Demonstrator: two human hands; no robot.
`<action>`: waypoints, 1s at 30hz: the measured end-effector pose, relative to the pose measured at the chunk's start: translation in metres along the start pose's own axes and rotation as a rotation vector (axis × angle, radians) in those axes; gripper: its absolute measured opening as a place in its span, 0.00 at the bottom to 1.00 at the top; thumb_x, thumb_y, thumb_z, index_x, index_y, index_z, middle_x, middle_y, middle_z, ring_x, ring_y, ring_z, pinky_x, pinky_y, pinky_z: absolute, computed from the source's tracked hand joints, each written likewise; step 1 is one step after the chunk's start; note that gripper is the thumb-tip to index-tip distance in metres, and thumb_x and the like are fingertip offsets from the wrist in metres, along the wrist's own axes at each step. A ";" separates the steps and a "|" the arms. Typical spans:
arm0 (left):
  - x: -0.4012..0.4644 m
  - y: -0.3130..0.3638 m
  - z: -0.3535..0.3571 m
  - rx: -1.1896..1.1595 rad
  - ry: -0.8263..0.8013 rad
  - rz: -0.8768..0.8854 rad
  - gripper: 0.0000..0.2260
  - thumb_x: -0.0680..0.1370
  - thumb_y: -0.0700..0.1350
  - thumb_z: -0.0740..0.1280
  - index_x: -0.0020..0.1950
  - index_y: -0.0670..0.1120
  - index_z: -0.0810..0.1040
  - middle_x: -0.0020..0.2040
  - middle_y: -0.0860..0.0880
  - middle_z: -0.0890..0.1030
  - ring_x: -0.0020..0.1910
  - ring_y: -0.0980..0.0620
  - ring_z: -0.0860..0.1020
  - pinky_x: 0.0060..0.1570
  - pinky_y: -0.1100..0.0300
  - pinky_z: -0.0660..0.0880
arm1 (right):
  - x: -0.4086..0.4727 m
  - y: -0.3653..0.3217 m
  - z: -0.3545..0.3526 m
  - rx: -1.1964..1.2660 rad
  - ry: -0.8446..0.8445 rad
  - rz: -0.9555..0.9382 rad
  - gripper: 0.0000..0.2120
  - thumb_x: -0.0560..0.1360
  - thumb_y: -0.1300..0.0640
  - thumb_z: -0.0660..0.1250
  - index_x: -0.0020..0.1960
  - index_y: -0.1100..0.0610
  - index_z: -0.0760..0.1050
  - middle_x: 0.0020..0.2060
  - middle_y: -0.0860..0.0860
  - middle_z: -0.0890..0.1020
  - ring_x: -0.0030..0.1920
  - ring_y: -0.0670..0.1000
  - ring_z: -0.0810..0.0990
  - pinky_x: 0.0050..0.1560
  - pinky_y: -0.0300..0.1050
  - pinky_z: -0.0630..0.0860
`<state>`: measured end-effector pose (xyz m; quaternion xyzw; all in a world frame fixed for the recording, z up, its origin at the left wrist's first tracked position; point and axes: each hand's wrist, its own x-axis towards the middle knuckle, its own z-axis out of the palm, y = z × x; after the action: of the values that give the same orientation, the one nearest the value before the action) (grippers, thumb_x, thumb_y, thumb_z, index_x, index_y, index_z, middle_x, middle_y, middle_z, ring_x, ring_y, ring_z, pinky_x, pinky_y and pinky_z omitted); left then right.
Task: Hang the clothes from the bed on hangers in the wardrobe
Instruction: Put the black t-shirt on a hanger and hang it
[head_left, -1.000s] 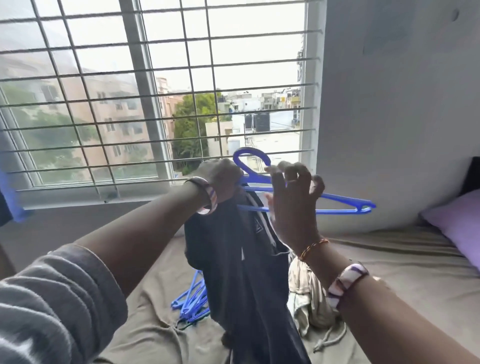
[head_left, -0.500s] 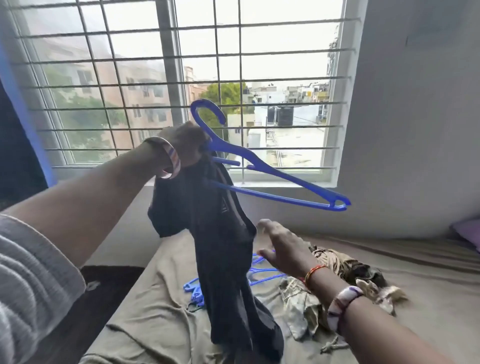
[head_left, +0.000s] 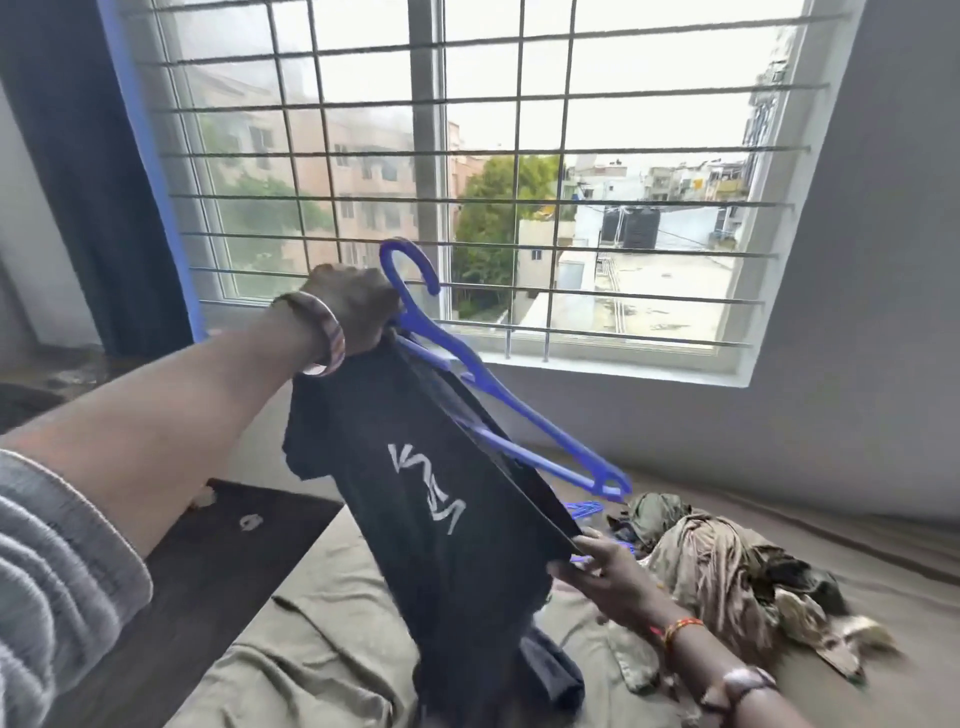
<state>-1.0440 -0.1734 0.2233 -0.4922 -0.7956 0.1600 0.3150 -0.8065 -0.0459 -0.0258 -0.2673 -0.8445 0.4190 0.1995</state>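
Dark navy T-shirt (head_left: 441, 499) with a white angular print on it hangs in the air above the bed (head_left: 270, 670), soft knit, bunched at the top and stretched taut along its right edge. Blue plastic hanger (head_left: 498, 395), flat moulded arms with a curved hook, tilts down to the right just beside the shirt, one arm tucked in the fabric. Left hand (head_left: 353, 306) fists round the hanger neck and the shirt's bunched top together; banded bangle on that wrist, grey ribbed sleeve further back. Right hand (head_left: 608, 577) pinches the shirt's lower right corner, pulling it out; orange thread and a pale bangle on that wrist. Below the shirt, the bed has an olive-drab sheet, wrinkled. Right of the shirt on the bed, a crumpled heap of clothes (head_left: 727, 577), olive and tan, and more blue hangers (head_left: 587, 509) lie partly hidden behind the shirt. Behind the shirt, a window (head_left: 519, 171) with a metal bar grille. Dark curtain (head_left: 88, 171) with a blue edge left of the window. Dark wooden surface (head_left: 218, 561) left of the bed.
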 end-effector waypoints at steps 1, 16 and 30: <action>-0.001 0.004 0.010 0.040 -0.013 0.003 0.10 0.80 0.47 0.59 0.55 0.47 0.77 0.53 0.46 0.79 0.53 0.44 0.78 0.46 0.55 0.72 | -0.008 0.005 -0.007 0.006 0.048 0.024 0.14 0.74 0.63 0.69 0.36 0.45 0.79 0.29 0.39 0.77 0.31 0.35 0.74 0.33 0.28 0.69; 0.026 0.096 0.038 -0.839 -0.139 0.198 0.16 0.74 0.44 0.70 0.29 0.48 0.68 0.33 0.47 0.73 0.37 0.46 0.69 0.35 0.60 0.63 | -0.014 -0.087 -0.131 -0.619 0.366 -0.096 0.15 0.73 0.66 0.62 0.49 0.50 0.81 0.47 0.49 0.83 0.50 0.55 0.81 0.51 0.52 0.77; 0.037 0.139 0.018 -1.334 0.129 0.342 0.14 0.72 0.36 0.70 0.30 0.50 0.74 0.27 0.52 0.71 0.32 0.53 0.67 0.35 0.61 0.64 | -0.034 -0.087 -0.146 -0.438 0.482 0.068 0.04 0.69 0.58 0.72 0.43 0.53 0.84 0.39 0.49 0.85 0.44 0.51 0.82 0.48 0.48 0.78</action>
<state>-0.9731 -0.0748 0.1437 -0.7078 -0.6149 -0.3455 -0.0380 -0.7230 -0.0239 0.1245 -0.4235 -0.8336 0.1584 0.3173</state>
